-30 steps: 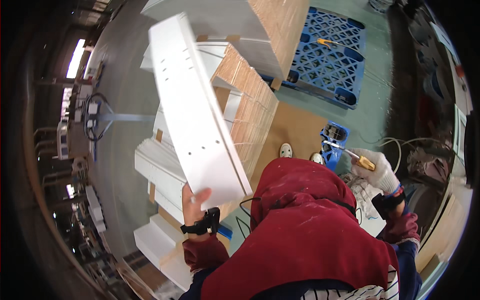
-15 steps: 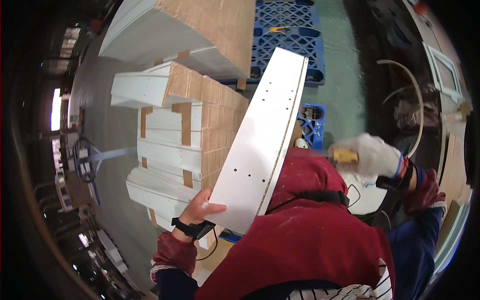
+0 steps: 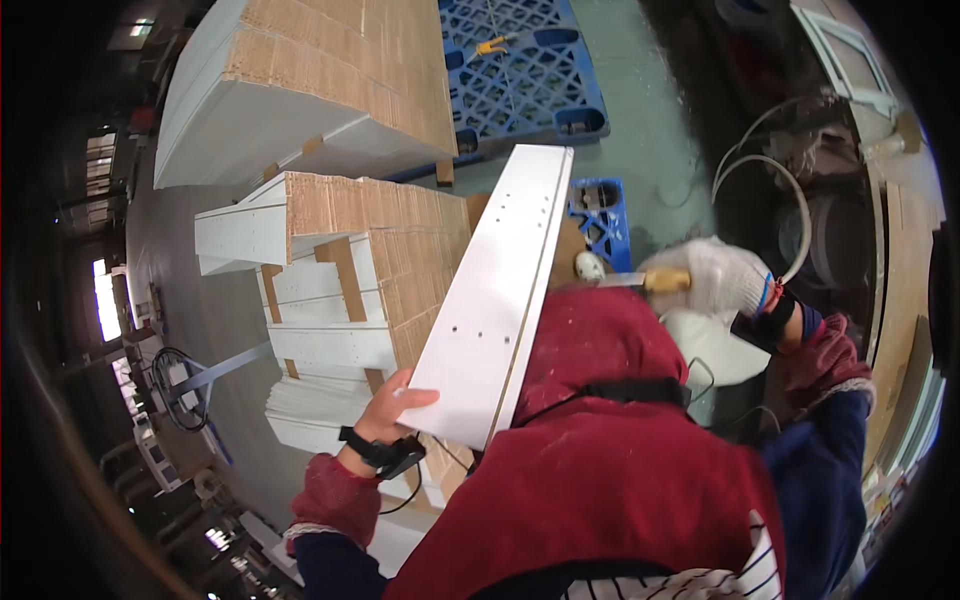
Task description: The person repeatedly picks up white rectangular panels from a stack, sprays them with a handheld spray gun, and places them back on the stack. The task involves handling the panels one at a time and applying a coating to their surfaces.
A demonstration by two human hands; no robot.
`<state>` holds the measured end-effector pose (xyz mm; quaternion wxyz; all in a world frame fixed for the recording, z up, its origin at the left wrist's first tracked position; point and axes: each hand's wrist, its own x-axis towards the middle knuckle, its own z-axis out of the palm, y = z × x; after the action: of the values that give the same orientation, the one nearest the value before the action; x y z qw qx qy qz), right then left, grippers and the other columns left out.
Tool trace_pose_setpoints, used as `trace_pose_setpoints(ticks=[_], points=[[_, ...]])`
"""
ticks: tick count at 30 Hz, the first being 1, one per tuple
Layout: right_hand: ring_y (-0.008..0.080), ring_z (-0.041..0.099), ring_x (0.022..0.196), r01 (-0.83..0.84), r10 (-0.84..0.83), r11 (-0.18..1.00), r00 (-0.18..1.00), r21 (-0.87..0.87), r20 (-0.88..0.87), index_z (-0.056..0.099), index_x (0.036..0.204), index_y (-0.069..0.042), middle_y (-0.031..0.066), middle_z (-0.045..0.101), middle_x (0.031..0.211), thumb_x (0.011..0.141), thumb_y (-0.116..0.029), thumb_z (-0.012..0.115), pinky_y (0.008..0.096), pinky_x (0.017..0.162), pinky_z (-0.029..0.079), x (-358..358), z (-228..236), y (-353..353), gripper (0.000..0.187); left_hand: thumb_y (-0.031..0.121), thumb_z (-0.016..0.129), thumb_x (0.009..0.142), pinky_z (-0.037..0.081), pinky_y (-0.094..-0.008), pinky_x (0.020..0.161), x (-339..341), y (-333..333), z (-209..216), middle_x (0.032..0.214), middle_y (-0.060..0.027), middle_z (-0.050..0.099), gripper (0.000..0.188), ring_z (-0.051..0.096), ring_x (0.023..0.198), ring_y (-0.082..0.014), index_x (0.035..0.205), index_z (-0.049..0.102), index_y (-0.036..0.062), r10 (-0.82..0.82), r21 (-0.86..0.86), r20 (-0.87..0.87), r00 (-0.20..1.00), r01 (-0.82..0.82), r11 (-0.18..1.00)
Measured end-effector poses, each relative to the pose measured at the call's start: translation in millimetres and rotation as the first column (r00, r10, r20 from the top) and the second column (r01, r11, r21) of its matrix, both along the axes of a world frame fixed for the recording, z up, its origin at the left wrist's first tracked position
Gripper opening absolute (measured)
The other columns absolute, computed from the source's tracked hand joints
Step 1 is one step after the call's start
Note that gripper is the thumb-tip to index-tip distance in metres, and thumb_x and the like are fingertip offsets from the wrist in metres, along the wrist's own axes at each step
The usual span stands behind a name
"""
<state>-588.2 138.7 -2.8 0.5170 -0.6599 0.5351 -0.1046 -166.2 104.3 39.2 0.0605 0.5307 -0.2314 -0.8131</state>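
Observation:
My left hand (image 3: 388, 412) grips the near end of a long white board (image 3: 492, 300), thumb on its face and fingers behind. The board slants away from me, with small drilled holes and a groove along its right edge. On the right, my gloved right hand (image 3: 725, 280) is closed around the wooden handle of a scraper-like tool (image 3: 668, 280). Its flat metal blade points left toward the board, above my lap and apart from the board.
White boards with cardboard-brown edges stand in stacks (image 3: 330, 250) on the left. A blue plastic pallet (image 3: 525, 80) with a yellow air gun (image 3: 490, 46) lies ahead. A pale hose (image 3: 795, 190) curves at the right, near a white-framed panel (image 3: 845, 55).
My view has shifted, and the board appears a little lower and further left. The tool's blade, blurred before, now shows clearly. Both hands keep their hold.

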Motion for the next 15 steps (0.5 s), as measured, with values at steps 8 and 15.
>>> trace_pose_setpoints(ticks=[8,15], points=[[0.0298,0.061,0.090,-0.001,0.017,0.996,0.983,-0.084,0.184,0.059,0.105,-0.005,0.0157,0.063,0.095,0.073,-0.019,0.070,0.0345,0.078,0.048,30.3,-26.3,19.8,0.037,0.020,0.048,0.089,0.040,-0.0232,0.046,-32.5,39.1,-56.0,0.077,-0.0086,0.051,0.026,0.046,0.055,-0.0149,0.104,0.046,-0.0022,0.882,0.744,-0.262,0.391,-0.500,0.443],[0.0275,0.060,0.075,0.189,-0.192,0.981,0.978,0.047,0.076,0.060,0.091,-0.008,0.0123,0.062,0.079,0.073,-0.015,0.065,0.0355,0.067,0.048,17.6,-68.4,8.9,0.021,0.028,0.050,0.088,0.041,-0.0247,0.049,16.1,57.8,-24.1,0.088,-0.0116,0.058,0.032,0.054,0.060,-0.0194,0.103,0.053,-0.0004,0.621,0.261,0.055,0.782,-0.611,0.747]])
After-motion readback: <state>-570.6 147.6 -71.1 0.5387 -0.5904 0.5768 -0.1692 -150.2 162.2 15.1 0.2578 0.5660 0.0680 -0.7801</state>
